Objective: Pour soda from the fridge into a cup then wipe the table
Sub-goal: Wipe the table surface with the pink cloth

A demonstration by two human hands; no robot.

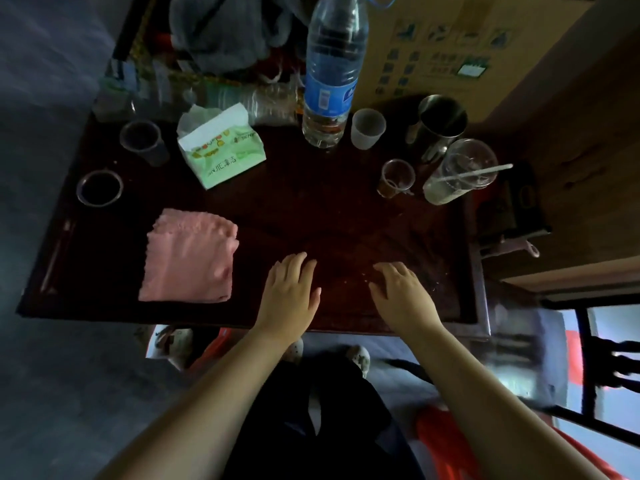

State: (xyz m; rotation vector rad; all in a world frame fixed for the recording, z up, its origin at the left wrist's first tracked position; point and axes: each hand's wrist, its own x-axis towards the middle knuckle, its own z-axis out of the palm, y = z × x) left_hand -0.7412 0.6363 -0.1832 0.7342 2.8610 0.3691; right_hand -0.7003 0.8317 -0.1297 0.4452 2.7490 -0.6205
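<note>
The left hand point(289, 289) and right hand point(403, 296) are resting palms down, holding nothing, at the near edge of the table point(311, 209); no soda is showing, so fetching it is judged pending, with the white cup point(367, 128) and pink cloth point(190, 258) best left undisturbed.

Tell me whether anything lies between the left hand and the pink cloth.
Nothing visible does. The left hand rests flat on the table, and only bare surface separates it from the pink cloth lying to its left.
</note>
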